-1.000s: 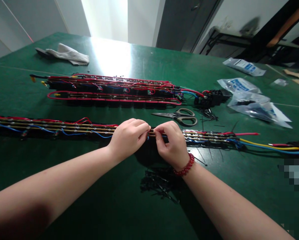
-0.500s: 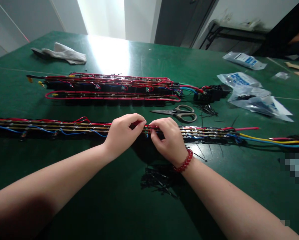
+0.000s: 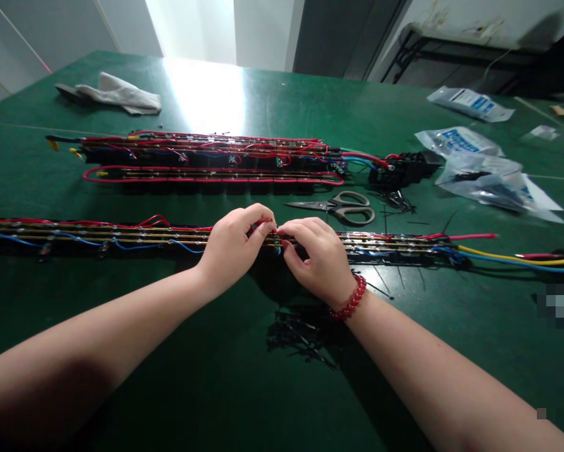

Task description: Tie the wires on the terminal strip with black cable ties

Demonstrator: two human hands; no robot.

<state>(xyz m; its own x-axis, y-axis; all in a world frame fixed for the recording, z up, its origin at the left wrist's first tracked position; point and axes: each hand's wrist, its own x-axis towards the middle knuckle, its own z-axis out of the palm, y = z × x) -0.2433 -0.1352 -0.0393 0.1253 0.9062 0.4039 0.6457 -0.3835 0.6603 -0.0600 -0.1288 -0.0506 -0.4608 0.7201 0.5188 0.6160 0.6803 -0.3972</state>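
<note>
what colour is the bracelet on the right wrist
Dark red beads: the bracelet sits just behind the right hand, clearest in the head view.

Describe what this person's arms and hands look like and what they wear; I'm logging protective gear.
Both forearms are bare, with no sleeves in view. The left hand wears no glove or jewellery. The right hand is ungloved too, with a bracelet of round red beads at the wrist.

Blue print on the plastic bags is too blurred to read.

Green table: bore wired strips, scissors, plastic bags, cloth, black cable ties.
</note>
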